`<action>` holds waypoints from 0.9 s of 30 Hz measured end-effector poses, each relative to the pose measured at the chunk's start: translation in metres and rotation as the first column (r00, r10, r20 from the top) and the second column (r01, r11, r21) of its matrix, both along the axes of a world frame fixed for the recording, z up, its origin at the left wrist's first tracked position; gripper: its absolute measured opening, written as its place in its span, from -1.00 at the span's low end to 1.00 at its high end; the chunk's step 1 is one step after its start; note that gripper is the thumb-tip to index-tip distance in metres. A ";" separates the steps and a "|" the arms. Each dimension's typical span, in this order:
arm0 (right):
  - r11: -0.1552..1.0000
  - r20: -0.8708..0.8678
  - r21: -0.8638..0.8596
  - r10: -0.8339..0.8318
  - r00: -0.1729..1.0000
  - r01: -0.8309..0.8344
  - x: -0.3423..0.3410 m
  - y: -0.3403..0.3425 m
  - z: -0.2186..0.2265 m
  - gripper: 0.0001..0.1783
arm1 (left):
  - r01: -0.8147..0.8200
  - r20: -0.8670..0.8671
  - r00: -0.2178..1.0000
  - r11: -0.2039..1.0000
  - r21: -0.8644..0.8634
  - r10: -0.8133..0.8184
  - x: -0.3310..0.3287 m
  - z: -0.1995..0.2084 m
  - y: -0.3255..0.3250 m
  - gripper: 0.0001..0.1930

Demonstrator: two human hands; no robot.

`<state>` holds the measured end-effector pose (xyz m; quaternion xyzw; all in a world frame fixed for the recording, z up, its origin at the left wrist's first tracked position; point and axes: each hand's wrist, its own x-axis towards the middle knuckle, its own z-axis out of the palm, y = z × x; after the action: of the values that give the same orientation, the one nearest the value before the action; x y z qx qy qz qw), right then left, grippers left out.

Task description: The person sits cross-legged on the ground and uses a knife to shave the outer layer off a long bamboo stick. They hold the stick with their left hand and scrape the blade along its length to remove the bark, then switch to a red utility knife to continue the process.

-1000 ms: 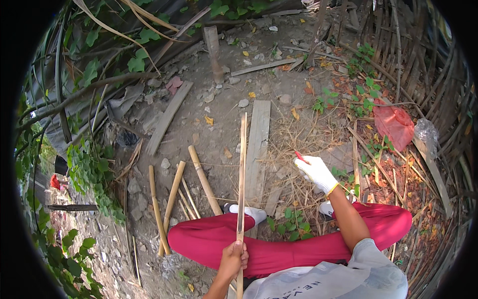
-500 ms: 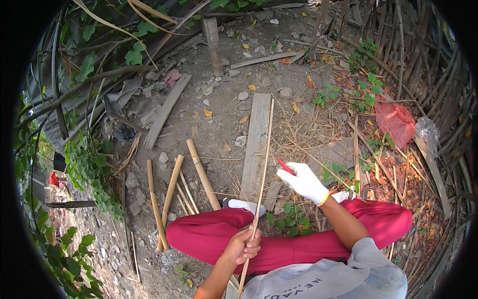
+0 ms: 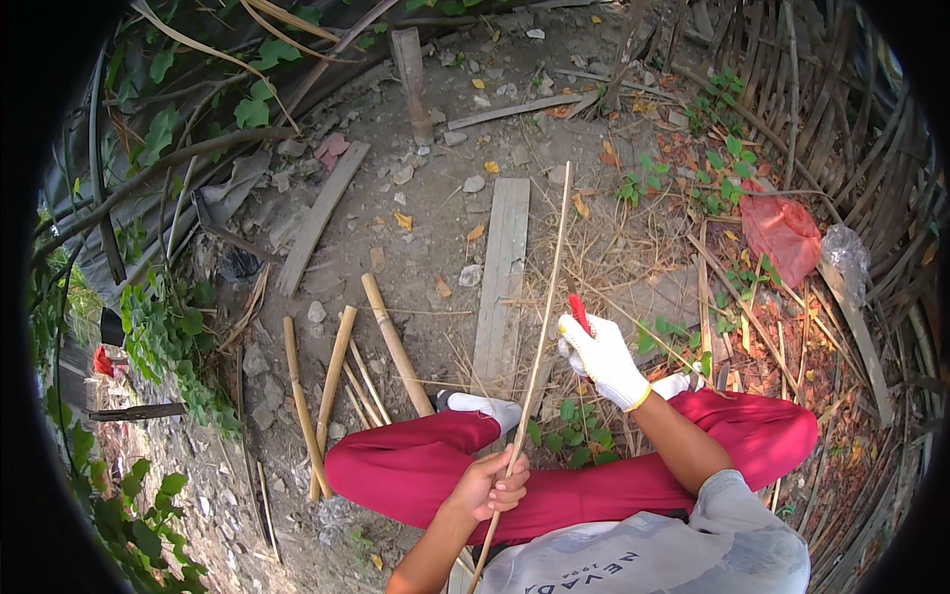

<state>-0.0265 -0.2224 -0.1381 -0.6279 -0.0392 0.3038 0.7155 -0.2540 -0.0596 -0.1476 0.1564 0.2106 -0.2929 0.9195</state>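
Observation:
A long, thin bamboo strip (image 3: 550,287) slants up from my lap, its far end leaning to the right. Bare fingers of my left hand (image 3: 490,485) are wrapped round its lower part. In a white glove, my right hand (image 3: 604,361) is closed on a red-handled knife (image 3: 578,314), whose handle sticks up past the fingers; most of the tool is hidden or too small to make out. This hand is just right of the strip, with a small gap between them. My crossed legs in red trousers (image 3: 416,460) lie beneath both hands.
A flat grey board (image 3: 503,267) lies on the dirt ahead. Several bamboo pieces (image 3: 398,346) rest by my left knee. A second plank (image 3: 325,218) lies farther left, and a wooden post (image 3: 412,84) stands beyond. At right are a red plastic bag (image 3: 780,238) and a stick fence (image 3: 871,198).
The strip's far end has swung to the right and away from me. My right hand has turned, so the red handle now points upward rather than to the left.

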 end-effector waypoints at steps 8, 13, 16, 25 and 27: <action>0.999 0.031 -0.032 0.028 0.999 -0.027 -0.003 -0.001 0.003 -0.61 | -0.074 0.027 0.997 0.714 0.696 0.077 -0.001 0.025 -0.028 -0.66; 0.999 0.070 -0.045 -0.014 0.997 0.018 -0.008 -0.002 0.014 -0.61 | -0.219 0.208 0.974 -0.134 0.967 -0.091 -0.009 0.034 -0.038 -0.63; 0.998 0.099 -0.057 -0.014 0.995 0.019 -0.012 -0.001 0.014 -0.62 | -0.200 0.194 0.977 -0.079 0.977 -0.085 -0.010 0.040 -0.036 -0.61; 0.997 0.131 -0.079 0.017 0.991 -0.007 -0.016 0.003 0.003 -0.58 | -0.101 0.105 0.994 0.135 0.986 -0.024 -0.017 0.029 -0.035 -0.57; 0.998 0.145 -0.067 0.016 0.989 -0.006 -0.016 0.004 -0.002 -0.57 | -0.085 0.089 0.996 0.150 0.985 -0.016 -0.016 0.035 -0.037 -0.59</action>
<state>-0.0429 -0.2188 -0.1400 -0.6715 -0.0848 0.2621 0.6879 -0.2702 -0.0963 -0.1130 0.7240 0.3179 -0.0576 0.6094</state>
